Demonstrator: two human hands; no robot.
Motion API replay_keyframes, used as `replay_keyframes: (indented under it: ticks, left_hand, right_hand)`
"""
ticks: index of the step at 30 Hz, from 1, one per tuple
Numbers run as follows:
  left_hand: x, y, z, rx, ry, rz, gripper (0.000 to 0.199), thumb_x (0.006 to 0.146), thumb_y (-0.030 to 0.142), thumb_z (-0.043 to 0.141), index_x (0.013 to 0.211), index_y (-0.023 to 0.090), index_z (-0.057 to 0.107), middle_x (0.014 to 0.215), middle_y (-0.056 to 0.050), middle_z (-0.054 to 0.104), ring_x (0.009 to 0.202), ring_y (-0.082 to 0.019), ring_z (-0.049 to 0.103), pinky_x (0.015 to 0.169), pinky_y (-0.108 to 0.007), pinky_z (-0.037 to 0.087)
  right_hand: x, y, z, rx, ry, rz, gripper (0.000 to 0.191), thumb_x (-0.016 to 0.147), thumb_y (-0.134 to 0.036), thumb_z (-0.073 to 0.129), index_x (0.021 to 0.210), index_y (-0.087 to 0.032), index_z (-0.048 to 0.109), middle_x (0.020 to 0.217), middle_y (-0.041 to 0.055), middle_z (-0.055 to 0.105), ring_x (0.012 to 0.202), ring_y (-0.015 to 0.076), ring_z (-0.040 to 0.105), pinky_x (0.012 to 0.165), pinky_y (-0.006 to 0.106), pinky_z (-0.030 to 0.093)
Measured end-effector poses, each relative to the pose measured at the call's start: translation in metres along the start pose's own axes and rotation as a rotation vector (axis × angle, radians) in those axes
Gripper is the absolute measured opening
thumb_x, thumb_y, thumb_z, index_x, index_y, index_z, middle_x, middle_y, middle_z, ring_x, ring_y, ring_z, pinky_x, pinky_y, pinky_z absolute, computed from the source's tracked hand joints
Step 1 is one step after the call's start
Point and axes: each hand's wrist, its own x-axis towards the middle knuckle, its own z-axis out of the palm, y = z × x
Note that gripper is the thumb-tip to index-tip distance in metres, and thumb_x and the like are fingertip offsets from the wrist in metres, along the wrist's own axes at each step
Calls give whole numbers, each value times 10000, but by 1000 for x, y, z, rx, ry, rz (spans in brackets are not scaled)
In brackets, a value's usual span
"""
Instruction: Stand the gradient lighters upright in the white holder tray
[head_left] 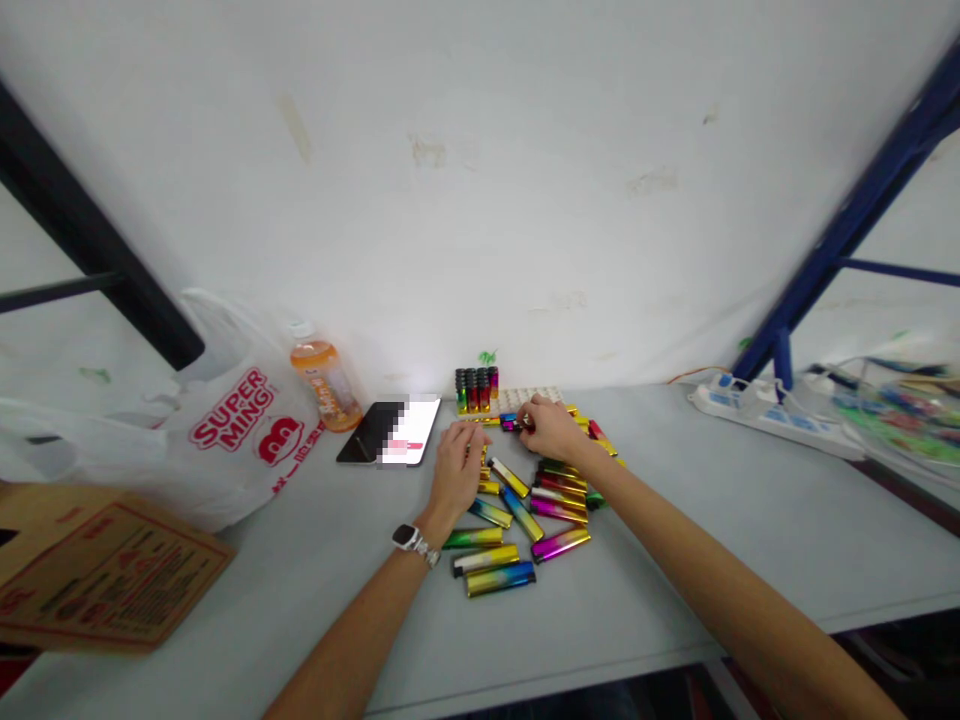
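Note:
My right hand (551, 428) is closed at the fingertips on a lighter (510, 422) with a purple and blue metallic body, just in front of the white holed tray (531, 396). My left hand (457, 463) rests with loosely curved fingers over the left side of the loose lighters, partly covering some yellow ones; it grips nothing that I can see. Several lighters (477, 390) stand upright in the left end of the tray. Many more shiny lighters lie between my forearms, among them a blue and yellow one (501, 579) and a magenta and gold one (561, 545).
Left of my hands lie a tablet (367, 432), an orange drink bottle (326, 380), a white plastic bag (225, 450) and a cardboard box (112, 570). At right are a power strip (780, 415) and a clear bag of colourful items (892, 415). A wall backs the grey table (675, 470).

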Motion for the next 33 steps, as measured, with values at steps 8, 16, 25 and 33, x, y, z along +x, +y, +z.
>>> replay_keyframes:
  ticks: [8,16,25,33]
  left_hand:
    - [1,7,2,11,-7,52,330,996,345,391,846,209,651,1035,-71,637,1061,-225,565,978,-403,437]
    - [1,13,3,-28,-27,88,206,977,273,433,898,202,610,1036,-74,628,1046,-212,574,966,-382,455]
    - [-3,20,1,-101,-99,139,200,968,260,457,856,213,616,1041,-76,634,1034,-205,594,961,-369,471]
    - [-5,23,-2,-100,-111,156,201,951,254,479,798,209,602,1037,-78,646,1044,-206,593,969,-364,466]
  right_hand:
    - [4,1,1,50,137,-114,198,913,-339,586,1009,-196,683,1068,94,621,1050,240,560,942,368,355]
    - [-6,-34,5,843,359,-53,240,978,-436,437,1063,-227,519,777,-8,644,708,153,605,670,263,458]
    - [-15,-65,20,1637,150,310,555,867,-694,401,628,-204,507,433,-77,345,343,70,233,351,211,149]
    - [-30,-69,20,1499,139,411,560,893,-564,377,443,-232,407,334,-51,283,309,88,223,360,253,153]
